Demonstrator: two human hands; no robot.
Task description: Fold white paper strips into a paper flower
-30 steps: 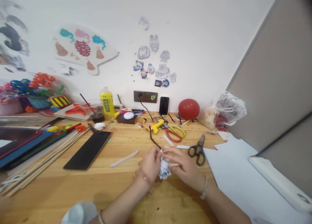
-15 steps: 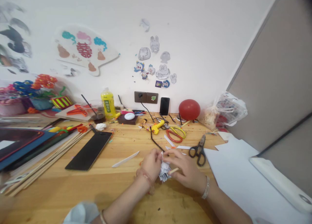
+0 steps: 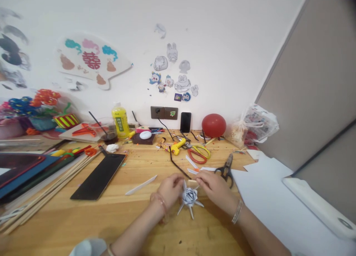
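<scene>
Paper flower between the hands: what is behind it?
Just behind the paper flower is a pale stick at the right hand; farther back, a bent black strip. Whatever the flower covers is hidden.

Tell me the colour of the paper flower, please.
The paper flower is bluish white with darker grey areas; head view.

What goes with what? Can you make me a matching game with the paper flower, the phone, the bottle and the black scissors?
Things:
1. paper flower
2. phone
3. bottle
4. black scissors

Where or how:
A. yellow, standing up
B. beside the big white sheet
C. at the fingertips of the left hand
D. upright, with a dark screen

Right pairs: 1-C, 2-D, 3-A, 4-B.
</scene>
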